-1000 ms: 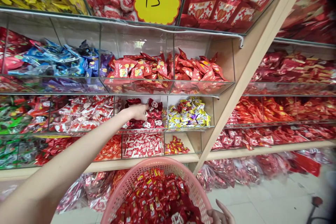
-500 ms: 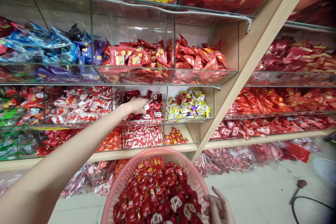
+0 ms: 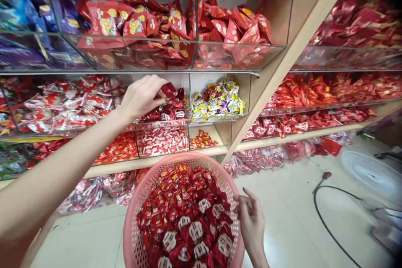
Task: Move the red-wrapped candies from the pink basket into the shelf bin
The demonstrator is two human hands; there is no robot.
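My left hand [image 3: 143, 95] is closed, its fingertips pinching a dark red candy packet [image 3: 169, 90]. It hovers over a glass compartment of similar dark red candy packets [image 3: 171, 111] with white print. Below stands a pink perforated plastic basket [image 3: 130, 222], filled with small red wrapped candies [image 3: 169, 194] toward the back and larger dark red packets [image 3: 196, 231] nearer me. At the basket's right rim, my right hand [image 3: 252, 220] is open, fingers loosely bent and apart. Its fingertips are close to the rim; whether they touch it I cannot tell.
Yellow and white wrapped candies [image 3: 220, 102] fill the compartment to the right. Red packets with orange pictures [image 3: 138, 23] lie behind glass above. A slanting wooden panel [image 3: 282, 73] divides the shelves. Bagged goods [image 3: 270, 157] line the floor, and a black cable [image 3: 323, 220] lies at right.
My left hand has risen from the dark red packets and gripped one. The view has shifted closer and lower, showing more of the basket. My right hand stays by its rim.
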